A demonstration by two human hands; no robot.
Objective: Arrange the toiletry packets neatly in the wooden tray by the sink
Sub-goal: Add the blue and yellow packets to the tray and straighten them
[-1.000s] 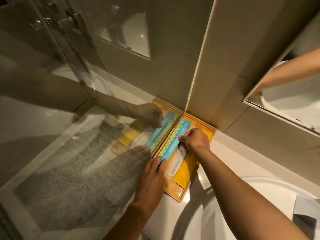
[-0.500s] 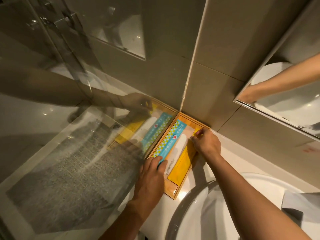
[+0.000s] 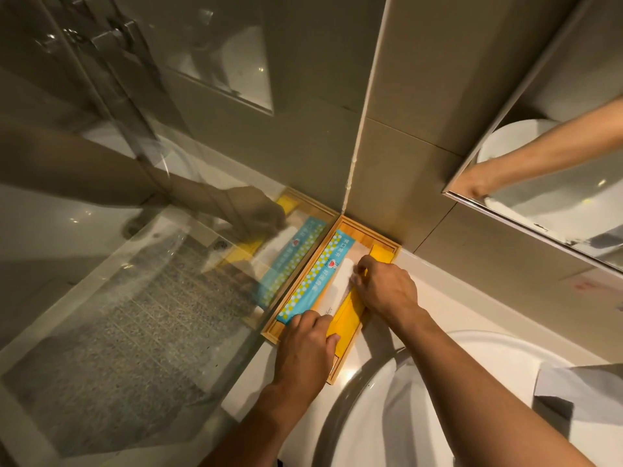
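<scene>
A wooden tray [image 3: 362, 229] sits in the counter corner against the glass panel and the tiled wall. Inside lie a blue checkered packet [image 3: 317, 281] along the glass side, a white packet [image 3: 338, 286] beside it, and yellow packets [image 3: 350, 315] on the sink side. My left hand [image 3: 303, 352] rests over the tray's near end, fingers flat on the packets' near ends. My right hand [image 3: 384, 288] is at the tray's middle, fingertips pinched at the edge of the white packet. Which packet it grips is unclear.
A glass shower panel [image 3: 135, 281] borders the tray on the left and reflects it. The white sink basin [image 3: 421, 399] lies just right of the tray. A mirror [image 3: 556, 183] hangs at upper right. Folded white paper [image 3: 580, 389] lies at the right edge.
My right hand moved from the tray's far end back toward its middle, onto the white packet. My left hand slid a little further over the near end. The camera came closer.
</scene>
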